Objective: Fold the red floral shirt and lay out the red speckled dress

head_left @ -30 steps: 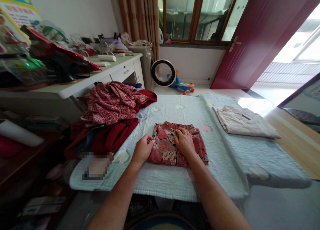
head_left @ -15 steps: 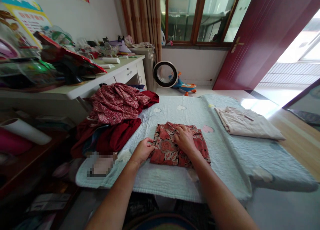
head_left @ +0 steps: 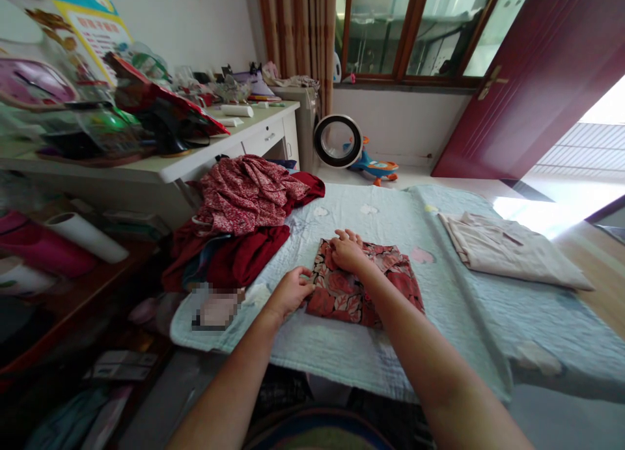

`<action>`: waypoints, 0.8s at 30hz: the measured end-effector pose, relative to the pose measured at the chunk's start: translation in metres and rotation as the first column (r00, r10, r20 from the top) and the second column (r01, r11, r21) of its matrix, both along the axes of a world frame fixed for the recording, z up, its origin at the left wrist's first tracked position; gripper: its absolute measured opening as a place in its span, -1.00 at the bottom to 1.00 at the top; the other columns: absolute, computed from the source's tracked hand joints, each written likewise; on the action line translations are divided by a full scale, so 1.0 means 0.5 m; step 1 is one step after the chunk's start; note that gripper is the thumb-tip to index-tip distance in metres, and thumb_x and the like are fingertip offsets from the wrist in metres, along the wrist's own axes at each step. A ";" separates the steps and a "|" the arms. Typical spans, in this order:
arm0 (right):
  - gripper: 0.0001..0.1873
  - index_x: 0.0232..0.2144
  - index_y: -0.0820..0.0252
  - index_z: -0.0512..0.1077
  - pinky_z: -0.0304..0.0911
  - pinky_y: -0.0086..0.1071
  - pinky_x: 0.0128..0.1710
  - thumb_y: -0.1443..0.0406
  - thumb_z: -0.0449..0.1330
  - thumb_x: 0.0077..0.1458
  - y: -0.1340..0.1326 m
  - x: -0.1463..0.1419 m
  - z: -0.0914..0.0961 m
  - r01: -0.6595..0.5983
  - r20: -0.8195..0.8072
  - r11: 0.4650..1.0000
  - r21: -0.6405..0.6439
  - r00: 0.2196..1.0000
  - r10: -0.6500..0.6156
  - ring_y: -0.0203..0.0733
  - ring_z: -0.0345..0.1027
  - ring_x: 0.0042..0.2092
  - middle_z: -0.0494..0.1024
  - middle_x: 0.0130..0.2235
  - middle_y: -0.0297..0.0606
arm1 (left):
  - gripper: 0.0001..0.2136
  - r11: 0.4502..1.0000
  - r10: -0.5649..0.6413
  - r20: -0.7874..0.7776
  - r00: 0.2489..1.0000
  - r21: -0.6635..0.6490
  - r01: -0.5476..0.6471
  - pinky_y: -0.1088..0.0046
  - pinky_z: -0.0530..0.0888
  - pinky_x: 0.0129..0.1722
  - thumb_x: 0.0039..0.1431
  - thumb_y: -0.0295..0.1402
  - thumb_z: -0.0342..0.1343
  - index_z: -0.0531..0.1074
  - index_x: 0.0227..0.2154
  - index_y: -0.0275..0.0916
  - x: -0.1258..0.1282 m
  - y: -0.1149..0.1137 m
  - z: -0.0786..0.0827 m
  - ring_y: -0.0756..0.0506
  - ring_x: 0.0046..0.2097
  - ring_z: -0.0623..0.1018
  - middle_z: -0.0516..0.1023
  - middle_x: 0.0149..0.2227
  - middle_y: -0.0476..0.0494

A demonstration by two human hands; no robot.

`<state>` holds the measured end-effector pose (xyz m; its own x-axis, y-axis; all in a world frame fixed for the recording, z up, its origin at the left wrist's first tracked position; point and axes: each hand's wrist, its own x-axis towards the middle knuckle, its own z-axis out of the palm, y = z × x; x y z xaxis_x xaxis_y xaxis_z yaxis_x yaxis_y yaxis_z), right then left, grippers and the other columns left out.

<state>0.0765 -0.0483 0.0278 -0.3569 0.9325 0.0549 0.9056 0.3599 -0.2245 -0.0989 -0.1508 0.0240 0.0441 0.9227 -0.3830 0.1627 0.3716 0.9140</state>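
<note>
A folded red floral garment point(head_left: 375, 287) lies on the pale blue quilt point(head_left: 342, 352) in front of me. My left hand point(head_left: 291, 292) pinches the garment's near left edge, fingers closed on the cloth. My right hand point(head_left: 347, 251) rests on its far left corner, fingers curled over the fabric's edge.
A heap of red clothes point(head_left: 244, 215) sits at the quilt's left end. A folded beige garment point(head_left: 508, 249) lies at the right. A cluttered white desk point(head_left: 205, 157) stands at left, with a round fan point(head_left: 338, 141), a toy and a dark red door point(head_left: 532, 85) beyond.
My right hand has slid from the garment's middle up to its far left corner. The left hand keeps its hold on the near left edge. The view has shifted left.
</note>
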 end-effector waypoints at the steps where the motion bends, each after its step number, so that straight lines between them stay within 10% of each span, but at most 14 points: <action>1: -0.62 -0.01 0.12 0.48 -0.17 0.17 0.22 0.28 0.00 0.20 0.002 0.000 -0.002 0.002 -0.007 1.000 0.008 1.000 -0.002 0.20 -0.09 0.31 0.22 0.29 -0.12 | -0.67 1.000 -0.003 0.003 1.000 0.007 0.003 0.60 0.29 -0.55 -0.08 -0.38 0.26 0.32 -0.23 -0.22 0.000 -0.001 0.001 0.01 -0.49 0.50 0.50 -0.49 0.04; 10: -0.71 -0.14 0.12 0.51 -0.14 -0.03 0.21 0.29 0.00 0.25 0.000 -0.003 -0.007 0.092 -0.142 0.987 0.132 0.987 -0.073 0.02 0.00 0.21 0.38 0.12 -0.14 | -0.66 0.989 -0.148 0.049 0.988 0.015 0.147 0.59 0.22 -0.56 -0.16 -0.33 0.26 0.31 -0.28 -0.23 -0.013 -0.005 -0.008 0.04 -0.57 0.41 0.41 -0.59 0.12; 15: -0.69 -0.14 0.11 0.51 -0.14 -0.06 0.20 0.31 -0.03 0.27 -0.006 -0.010 -0.003 0.091 -0.138 0.980 0.174 0.988 -0.068 0.00 0.03 0.18 0.40 0.08 -0.12 | -0.78 0.972 -0.214 -0.189 0.958 0.054 0.228 0.59 0.11 -0.59 -0.14 -0.34 0.23 0.34 -0.40 -0.24 -0.020 -0.012 -0.004 0.05 -0.59 0.32 0.36 -0.62 0.12; 24: -0.70 -0.15 0.12 0.51 -0.10 -0.11 0.18 0.33 -0.02 0.27 -0.001 -0.017 -0.004 0.103 -0.132 0.969 0.223 0.988 -0.074 -0.01 0.04 0.16 0.39 0.08 -0.13 | -0.85 0.941 -0.161 -0.303 0.939 0.239 0.238 0.43 0.40 -0.23 0.04 -0.32 0.08 0.53 -0.45 -0.24 -0.011 -0.026 -0.002 -0.13 -0.27 0.53 0.59 -0.37 -0.11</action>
